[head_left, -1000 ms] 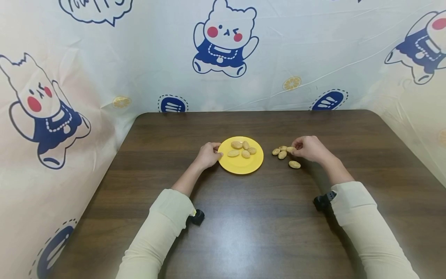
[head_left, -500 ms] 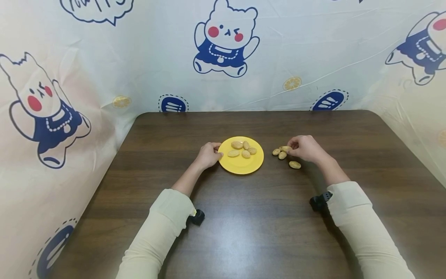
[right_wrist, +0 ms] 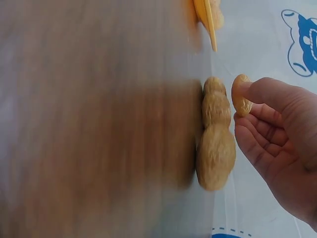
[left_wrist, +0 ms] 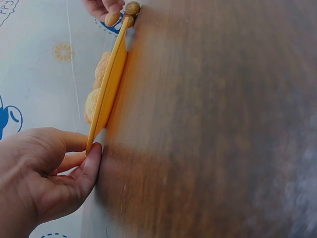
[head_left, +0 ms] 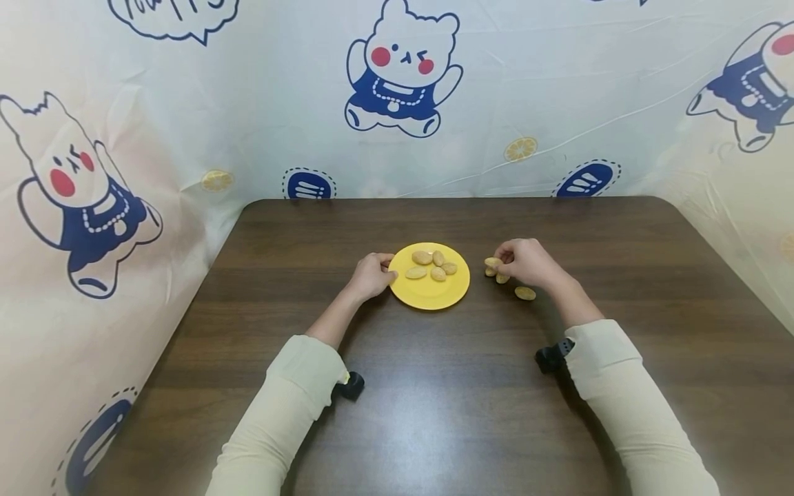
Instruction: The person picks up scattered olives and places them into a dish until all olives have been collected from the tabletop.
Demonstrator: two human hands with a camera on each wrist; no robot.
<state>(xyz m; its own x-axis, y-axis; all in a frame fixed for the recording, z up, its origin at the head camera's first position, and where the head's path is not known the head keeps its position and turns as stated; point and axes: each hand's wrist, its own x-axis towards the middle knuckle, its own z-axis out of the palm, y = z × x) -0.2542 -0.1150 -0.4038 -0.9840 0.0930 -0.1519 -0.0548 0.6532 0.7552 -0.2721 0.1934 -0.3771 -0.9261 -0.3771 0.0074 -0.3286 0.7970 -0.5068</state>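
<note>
Draped booth, cartoon-print sheeting (head_left: 273, 89), wood-grain table (head_left: 434, 399)

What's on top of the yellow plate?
Five tan, nut-like pieces lie on the yellow plate, and the left hand holds it. From above, the plate hides the table beneath it, and the pieces hide the spots under them.

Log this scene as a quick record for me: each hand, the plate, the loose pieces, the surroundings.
Left hand: pinches the rim of the yellow plate
Right hand: pinches one nut-like piece, off the table
On plate: five similar pieces
On table: two pieces near the right hand, a third piece apart
Surface: dark brown
Background: pale sheet with cartoon figures
</note>
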